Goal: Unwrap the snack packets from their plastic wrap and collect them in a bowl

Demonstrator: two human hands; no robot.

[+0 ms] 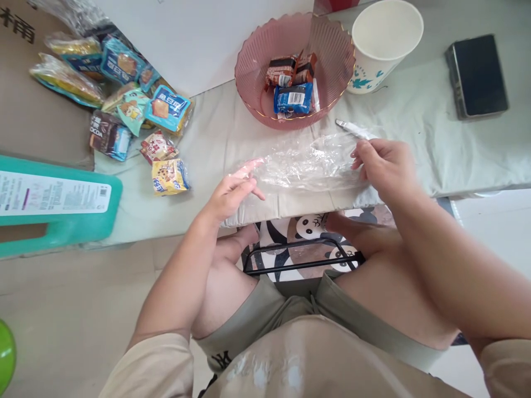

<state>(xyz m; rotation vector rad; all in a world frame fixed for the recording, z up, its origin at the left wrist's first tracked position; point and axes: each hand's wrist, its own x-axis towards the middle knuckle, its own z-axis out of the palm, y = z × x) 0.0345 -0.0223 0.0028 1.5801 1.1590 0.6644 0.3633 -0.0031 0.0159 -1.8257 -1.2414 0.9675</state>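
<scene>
A clear plastic bag (307, 163) lies crumpled and flat along the front of the cloth-covered table. My left hand (232, 193) is at its left end, fingers stretched out and apart; whether they touch the plastic, I cannot tell. Closed around a slim silver utility knife (352, 130), my right hand (388, 163) is over the bag's right end. The knife points up and left, its handle mostly hidden by my fingers. Just behind the bag stands a pink ribbed glass bowl (253, 83) holding several wrapped snacks (293, 98).
Several snack packets (168, 110) are heaped at the left beside a cardboard box (50, 127). A teal labelled container (112, 193) lies at the front left. A paper cup (373, 66) and a black rectangular device (479, 77) stand at the right. The table edge (290, 213) is before my knees.
</scene>
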